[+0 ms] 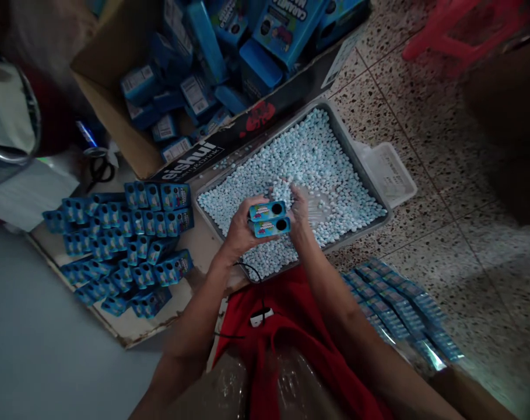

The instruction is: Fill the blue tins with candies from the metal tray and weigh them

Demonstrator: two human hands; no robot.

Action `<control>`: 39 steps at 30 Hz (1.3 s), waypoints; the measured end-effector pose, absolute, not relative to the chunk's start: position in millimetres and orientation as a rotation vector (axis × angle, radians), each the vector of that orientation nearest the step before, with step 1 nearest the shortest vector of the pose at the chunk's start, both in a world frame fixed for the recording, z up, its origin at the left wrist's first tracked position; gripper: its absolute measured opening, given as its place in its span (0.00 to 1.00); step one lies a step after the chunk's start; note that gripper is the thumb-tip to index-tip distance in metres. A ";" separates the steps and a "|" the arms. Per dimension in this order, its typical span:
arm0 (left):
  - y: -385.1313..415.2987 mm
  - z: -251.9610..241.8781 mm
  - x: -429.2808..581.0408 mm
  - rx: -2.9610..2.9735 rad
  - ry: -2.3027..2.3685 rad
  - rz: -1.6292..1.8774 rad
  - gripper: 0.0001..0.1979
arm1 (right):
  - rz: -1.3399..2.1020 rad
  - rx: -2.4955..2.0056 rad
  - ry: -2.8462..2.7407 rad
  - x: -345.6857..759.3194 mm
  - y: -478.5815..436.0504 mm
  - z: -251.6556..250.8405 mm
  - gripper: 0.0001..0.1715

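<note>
My left hand [238, 230] is wrapped round two small blue candy boxes [269, 219], held side by side over the tray. Each box shows a dark round spot on the face turned up to me. My right hand [298, 211] is cupped just right of the boxes, closed round a heap of pale blue candies [282, 191] at their far side. Below both hands lies a grey tray [381, 217] spread with many of the same candies. A bare patch of its bottom shows right of my right hand.
Rows of blue boxes [137, 221] stand on the table at left. A cardboard carton [116, 116] of larger blue boxes borders the tray's far side. Scissors [101, 170] lie left of it. Wrapped packs [404, 303] and a red stool [457, 35] are at right.
</note>
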State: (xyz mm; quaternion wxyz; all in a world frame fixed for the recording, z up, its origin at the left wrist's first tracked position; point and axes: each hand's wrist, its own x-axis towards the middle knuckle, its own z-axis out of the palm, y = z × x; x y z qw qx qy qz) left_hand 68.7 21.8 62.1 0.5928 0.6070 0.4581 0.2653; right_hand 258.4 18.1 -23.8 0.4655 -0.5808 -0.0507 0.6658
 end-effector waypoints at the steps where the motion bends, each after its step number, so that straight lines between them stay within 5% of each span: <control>1: 20.4 61.6 59.1 1.450 1.169 0.626 0.48 | 1.649 -1.399 -0.097 255.2 24.7 -17.4 0.29; 12: 6.2 38.6 30.5 1.675 1.577 0.583 0.41 | 1.438 -1.083 -0.311 219.4 26.3 88.6 0.23; 32: 3.9 9.5 15.5 1.730 1.312 0.865 0.40 | 1.266 -0.968 -0.678 179.4 20.0 89.4 0.25; 39: -2.1 13.1 -8.2 1.695 1.297 0.776 0.37 | 1.141 -1.339 -1.317 216.7 -20.7 77.6 0.37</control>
